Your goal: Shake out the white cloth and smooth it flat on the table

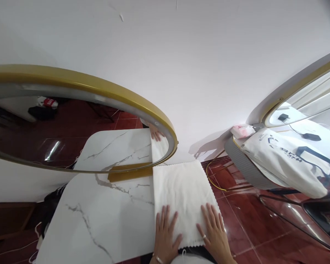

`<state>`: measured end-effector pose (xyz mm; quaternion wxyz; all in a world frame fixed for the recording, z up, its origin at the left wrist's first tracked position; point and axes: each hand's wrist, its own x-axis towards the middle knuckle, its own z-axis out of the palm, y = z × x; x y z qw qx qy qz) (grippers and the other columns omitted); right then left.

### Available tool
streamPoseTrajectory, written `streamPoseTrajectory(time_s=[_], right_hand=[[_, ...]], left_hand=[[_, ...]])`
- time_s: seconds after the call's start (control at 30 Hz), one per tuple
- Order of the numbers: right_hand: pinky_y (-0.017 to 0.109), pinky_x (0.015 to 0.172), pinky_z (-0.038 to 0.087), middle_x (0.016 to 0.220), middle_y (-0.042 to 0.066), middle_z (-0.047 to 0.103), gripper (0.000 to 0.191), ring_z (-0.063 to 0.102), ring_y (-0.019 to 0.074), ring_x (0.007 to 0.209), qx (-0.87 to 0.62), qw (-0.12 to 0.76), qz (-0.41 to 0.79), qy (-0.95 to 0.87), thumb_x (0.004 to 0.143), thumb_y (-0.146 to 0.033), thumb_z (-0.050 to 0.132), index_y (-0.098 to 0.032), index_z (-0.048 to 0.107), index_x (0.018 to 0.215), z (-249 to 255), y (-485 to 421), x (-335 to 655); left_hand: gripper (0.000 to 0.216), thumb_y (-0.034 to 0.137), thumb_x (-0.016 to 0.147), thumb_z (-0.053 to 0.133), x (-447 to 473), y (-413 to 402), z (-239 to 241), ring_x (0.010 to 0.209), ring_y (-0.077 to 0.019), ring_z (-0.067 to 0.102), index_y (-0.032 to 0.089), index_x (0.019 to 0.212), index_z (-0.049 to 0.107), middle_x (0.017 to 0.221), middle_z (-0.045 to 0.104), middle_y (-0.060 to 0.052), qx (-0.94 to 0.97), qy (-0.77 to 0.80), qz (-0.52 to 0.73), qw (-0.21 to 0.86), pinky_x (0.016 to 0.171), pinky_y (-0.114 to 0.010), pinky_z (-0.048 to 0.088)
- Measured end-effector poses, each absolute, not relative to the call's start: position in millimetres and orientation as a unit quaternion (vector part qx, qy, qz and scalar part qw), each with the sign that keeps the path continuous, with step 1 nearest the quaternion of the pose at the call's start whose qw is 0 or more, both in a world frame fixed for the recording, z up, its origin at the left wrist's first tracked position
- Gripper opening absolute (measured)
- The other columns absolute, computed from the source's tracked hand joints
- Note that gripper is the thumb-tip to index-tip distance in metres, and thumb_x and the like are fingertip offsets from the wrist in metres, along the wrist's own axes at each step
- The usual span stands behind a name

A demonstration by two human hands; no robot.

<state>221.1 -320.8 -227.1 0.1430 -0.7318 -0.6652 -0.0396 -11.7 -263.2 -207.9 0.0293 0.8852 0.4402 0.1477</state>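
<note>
A white cloth (184,190) with scalloped edges lies spread over the right end of a white marbled table (112,216). My left hand (166,233) rests flat on the cloth's near left part, fingers stretched out. Over its near right part, my right hand (213,231) also lies flat with the fingers spread and a ring on one finger. Neither hand grips anything. Slight wrinkles run across the cloth, and its far edge reaches close to the wall.
A gold-framed mirror (154,106) stands at the table's back against the wall. To the right, a second table (244,161) carries a white cloth bag (280,157) and a tissue pack (242,131). A dark-framed chair (288,216) stands on the red tiled floor (242,220).
</note>
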Motion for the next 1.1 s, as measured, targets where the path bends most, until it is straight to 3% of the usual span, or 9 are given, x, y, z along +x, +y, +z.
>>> streamPoseTrajectory(time_s=[0.13, 0.43, 0.8, 1.1], right_hand=[[0.05, 0.11, 0.029, 0.158, 0.009, 0.015, 0.07, 0.027, 0.0303, 0.14, -0.73, 0.176, -0.056, -0.658, 0.095, -0.054, 0.033, -0.023, 0.008, 0.153, -230, -291, 224], [0.05, 0.113, 0.022, 0.159, 0.008, 0.003, 0.068, 0.011, 0.0294, 0.145, -0.719, 0.145, -0.064, -0.677, 0.097, -0.045, 0.032, -0.022, 0.001, 0.153, -227, -206, 237], [0.057, 0.111, 0.021, 0.158, 0.01, 0.011, 0.067, 0.015, 0.0316, 0.144, -0.722, 0.138, -0.053, -0.676, 0.095, -0.046, 0.029, -0.023, 0.003, 0.153, -222, -280, 217], [0.057, 0.111, 0.021, 0.159, 0.01, 0.009, 0.067, 0.014, 0.0324, 0.144, -0.714, 0.151, -0.053, -0.681, 0.096, -0.047, 0.026, -0.022, 0.001, 0.153, -225, -271, 209]], left_hand=[[0.061, 0.034, 0.089, 0.05, 3, -243, -215, 0.144, -0.0289, 0.021, 0.03, 0.147, 0.03, 0.158, 0.019, -0.005, 0.856, 0.484, 0.173, 0.05, 0.113, -0.05, 0.026], [0.061, 0.043, 0.09, 0.049, 41, -157, -215, 0.145, -0.0304, 0.016, 0.034, 0.147, 0.027, 0.159, 0.018, -0.004, 0.841, 0.51, 0.17, 0.063, 0.114, -0.054, 0.023], [0.066, 0.043, 0.089, 0.051, 19, -232, -211, 0.144, -0.0306, 0.02, 0.031, 0.148, 0.025, 0.158, 0.018, -0.004, 0.848, 0.501, 0.163, 0.059, 0.114, -0.051, 0.022], [0.064, 0.046, 0.089, 0.05, 4, -222, -214, 0.145, -0.03, 0.018, 0.033, 0.148, 0.026, 0.159, 0.016, -0.003, 0.852, 0.493, 0.166, 0.055, 0.113, -0.052, 0.026]])
